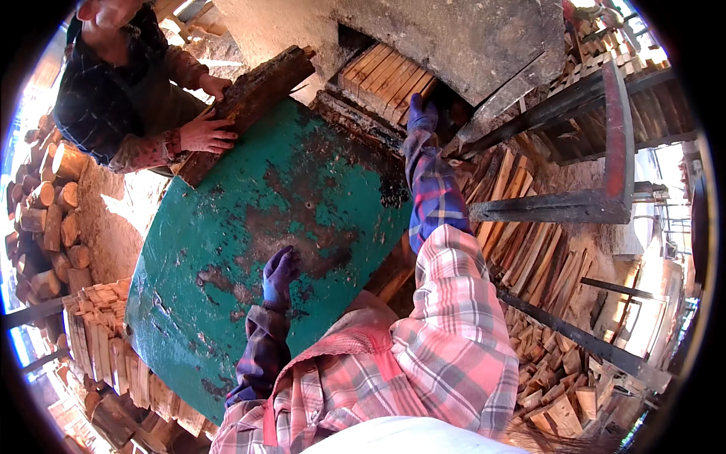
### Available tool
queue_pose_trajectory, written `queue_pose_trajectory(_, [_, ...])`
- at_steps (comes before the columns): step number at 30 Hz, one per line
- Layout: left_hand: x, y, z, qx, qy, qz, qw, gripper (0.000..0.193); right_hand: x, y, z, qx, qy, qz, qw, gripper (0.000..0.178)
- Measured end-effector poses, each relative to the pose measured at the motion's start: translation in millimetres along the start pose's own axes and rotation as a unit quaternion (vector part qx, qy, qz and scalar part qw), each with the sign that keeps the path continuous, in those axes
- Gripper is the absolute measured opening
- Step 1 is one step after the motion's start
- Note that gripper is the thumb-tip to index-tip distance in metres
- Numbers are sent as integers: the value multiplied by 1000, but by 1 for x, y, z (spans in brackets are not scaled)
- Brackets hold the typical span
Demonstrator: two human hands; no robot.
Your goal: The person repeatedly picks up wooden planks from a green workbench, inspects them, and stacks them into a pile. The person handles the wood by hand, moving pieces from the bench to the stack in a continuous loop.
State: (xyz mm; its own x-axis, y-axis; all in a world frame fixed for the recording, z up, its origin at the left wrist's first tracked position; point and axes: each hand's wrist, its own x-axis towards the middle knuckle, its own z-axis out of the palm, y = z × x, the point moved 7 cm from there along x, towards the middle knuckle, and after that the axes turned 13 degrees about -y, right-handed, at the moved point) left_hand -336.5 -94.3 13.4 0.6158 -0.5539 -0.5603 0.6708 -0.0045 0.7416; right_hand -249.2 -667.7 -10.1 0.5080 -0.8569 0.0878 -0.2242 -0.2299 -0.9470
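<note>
My right hand point(421, 115), in a dark blue-purple glove, reaches forward to a tight row of sawn wooden slats point(384, 79) in an opening in a grey slab. Its stretched fingers lie against the right-hand end of the row. My left hand point(280, 274), gloved alike, hovers over a worn green board point(189, 261) with its fingers loosely bent and apart. It holds nothing that I can see. At the far left of the board, a co-worker's two bare hands point(209, 130) rest on a dark, rough-barked plank point(257, 102).
A red-and-black metal frame point(616, 144) juts in from the right, beside my right forearm. Long split sticks point(522, 250) lie beneath it, with chopped wood pieces point(560, 393) nearer. Round logs point(57, 204) and stacked split wood point(106, 340) stand left of the board.
</note>
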Motion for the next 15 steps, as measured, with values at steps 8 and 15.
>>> queue_pose_trajectory(8, [-15, 16, -15, 13, 44, 16, 999, 48, -1, -72, 33, -419, -83, 258, 867, 55])
queue_pose_trajectory(15, [0, 3, -12, 41, 4, 60, 997, 44, -51, 26, 51, -308, -466, 134, 819, 37])
